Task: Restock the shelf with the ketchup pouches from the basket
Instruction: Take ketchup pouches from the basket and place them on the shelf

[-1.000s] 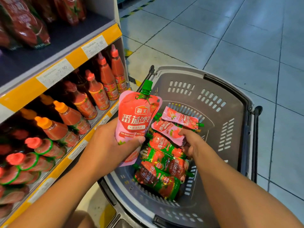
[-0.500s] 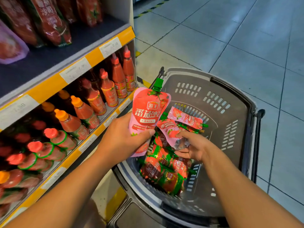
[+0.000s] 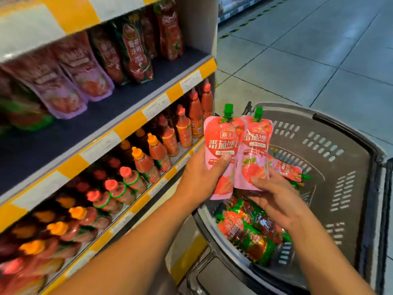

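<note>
The left hand (image 3: pixel 200 177) grips 1 pink ketchup pouch (image 3: pixel 222 154) upright, thumb across its front. The right hand (image 3: pixel 276 201) clasps a 2nd pink pouch (image 3: pixel 254 154) just beside it, edges overlapping, both above the grey basket (image 3: pixel 348 167), where more pouches (image 3: pixel 248 231) lie, beside the shelf (image 3: pixel 119 107).

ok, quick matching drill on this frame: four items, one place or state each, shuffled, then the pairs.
Items:
1. left hand
2. right hand
3. red-and-green pouches
4. orange-capped bottles

Places or states:
A. lying in the grey basket
B. lower shelf
C. holds the pouch nearer the shelf
D. holds the pouch nearer the basket's middle

Pairs: 1-C, 2-D, 3-A, 4-B
</note>
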Available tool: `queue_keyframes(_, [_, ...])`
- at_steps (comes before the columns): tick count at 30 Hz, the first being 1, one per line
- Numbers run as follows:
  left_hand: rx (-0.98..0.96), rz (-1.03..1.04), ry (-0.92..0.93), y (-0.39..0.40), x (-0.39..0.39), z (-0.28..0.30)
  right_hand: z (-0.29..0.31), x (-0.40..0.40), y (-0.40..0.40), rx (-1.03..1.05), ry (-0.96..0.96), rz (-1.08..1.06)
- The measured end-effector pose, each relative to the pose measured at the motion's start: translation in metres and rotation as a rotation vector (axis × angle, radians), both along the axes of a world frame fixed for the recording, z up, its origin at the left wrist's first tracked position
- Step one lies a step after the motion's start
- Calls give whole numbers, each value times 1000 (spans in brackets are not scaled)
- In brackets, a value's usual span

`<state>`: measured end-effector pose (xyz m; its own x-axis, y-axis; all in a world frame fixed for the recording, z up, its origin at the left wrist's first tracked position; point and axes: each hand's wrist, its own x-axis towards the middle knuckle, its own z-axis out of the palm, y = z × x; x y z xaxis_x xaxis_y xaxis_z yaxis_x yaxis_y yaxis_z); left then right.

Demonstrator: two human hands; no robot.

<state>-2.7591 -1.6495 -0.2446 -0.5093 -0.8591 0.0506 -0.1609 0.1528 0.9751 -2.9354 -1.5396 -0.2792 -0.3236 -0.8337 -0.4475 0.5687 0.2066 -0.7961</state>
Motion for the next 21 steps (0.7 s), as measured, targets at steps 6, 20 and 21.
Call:
queue_keyframes(6, [191, 144, 210, -8, 21, 18, 7, 5, -22, -117, 99, -5])
queue_keyframes(20, [163, 558, 214, -95, 150, 84, 29, 76, -58, -271, 144, 90])
queue_keyframes(21, [152, 585, 215, -102, 154, 90, 30, 82, -61, -273, 157, 98])
